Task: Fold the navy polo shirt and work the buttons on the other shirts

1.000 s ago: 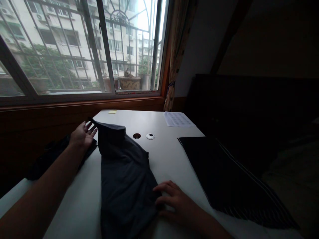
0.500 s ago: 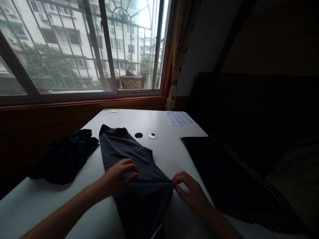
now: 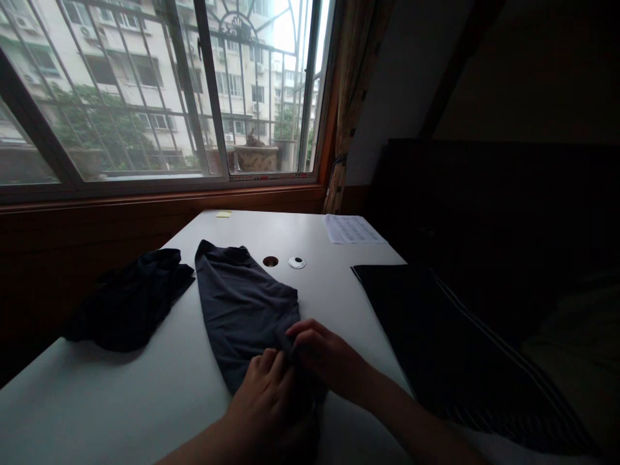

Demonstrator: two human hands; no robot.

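Observation:
A dark grey garment [image 3: 242,300] lies on the white table [image 3: 145,394], stretching from the middle toward the near edge. My left hand [image 3: 268,403] rests on its near end with the fingers together, pressing on the cloth. My right hand [image 3: 324,355] meets it from the right, its fingertips pinched on a fold of the same garment. Both hands touch at the near end of the cloth.
A crumpled black garment [image 3: 128,300] lies at the table's left edge. A folded dark striped cloth [image 3: 436,329] covers the right side. A cable hole [image 3: 270,261], a white cap [image 3: 296,262], a printed sheet [image 3: 352,229] and a yellow note [image 3: 223,214] lie farther back, below the window.
My left hand came back from the garment's far end to its near end. My right hand moved left. The hands came together and gathered the near part of the grey cloth.

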